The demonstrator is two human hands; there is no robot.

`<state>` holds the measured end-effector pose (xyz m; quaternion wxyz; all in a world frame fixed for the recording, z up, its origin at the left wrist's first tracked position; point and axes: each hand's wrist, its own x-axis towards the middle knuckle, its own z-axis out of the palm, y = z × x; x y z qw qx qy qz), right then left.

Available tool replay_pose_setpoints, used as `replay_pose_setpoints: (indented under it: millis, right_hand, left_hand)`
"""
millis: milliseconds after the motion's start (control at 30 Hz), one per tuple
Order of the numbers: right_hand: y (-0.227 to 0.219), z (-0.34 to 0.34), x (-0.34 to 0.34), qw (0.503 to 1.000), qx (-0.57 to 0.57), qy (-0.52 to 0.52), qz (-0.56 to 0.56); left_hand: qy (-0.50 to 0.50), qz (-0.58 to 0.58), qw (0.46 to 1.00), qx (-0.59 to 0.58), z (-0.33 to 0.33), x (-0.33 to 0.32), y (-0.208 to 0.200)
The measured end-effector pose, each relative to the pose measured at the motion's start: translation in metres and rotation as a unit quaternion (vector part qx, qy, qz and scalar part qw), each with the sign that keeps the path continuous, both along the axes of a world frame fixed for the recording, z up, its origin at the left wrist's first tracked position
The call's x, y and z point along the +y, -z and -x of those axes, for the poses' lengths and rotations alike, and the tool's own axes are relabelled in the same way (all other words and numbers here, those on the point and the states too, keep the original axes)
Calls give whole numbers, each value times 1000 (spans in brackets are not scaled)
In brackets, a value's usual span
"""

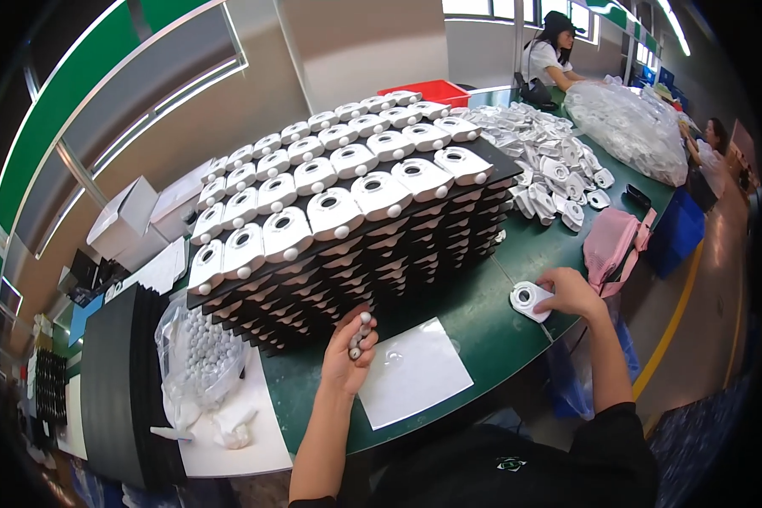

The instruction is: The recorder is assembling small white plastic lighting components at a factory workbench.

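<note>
Near the stack of black trays, my left hand [340, 360] is closed around several small white balls [364, 332], which show along its fingers. At the right, my right hand [571, 293] grips the edge of a white plastic housing [524, 297] with a round, dark-centred opening, low over the green table [491, 330] or touching it; I cannot tell which. Rows of similar white housings [332, 205] lie on the topmost black tray [313, 256], each with a white ball at its front end. More white parts show between the stacked trays below.
A white sheet in a clear sleeve [416, 374] lies before me. Left are a bag of white balls [201, 343] and black boards [114, 381]. Right are loose housings [559, 165], a pink bag [611, 245] and a large plastic bag [631, 127]. A person [552, 55] works beyond.
</note>
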<state>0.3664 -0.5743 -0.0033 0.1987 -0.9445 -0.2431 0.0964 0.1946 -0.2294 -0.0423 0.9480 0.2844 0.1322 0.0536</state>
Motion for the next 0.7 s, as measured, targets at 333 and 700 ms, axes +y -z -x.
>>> replay_pose_setpoints:
  millis: [333,700]
  right_hand:
    - [11,65,115,915,133,-156,-347]
    - [65,105,165,872,221,-136,-415]
  left_hand:
    - [-28,-22,999,19,1,5,3]
    - [-30,-42,999,16,0,6,3]
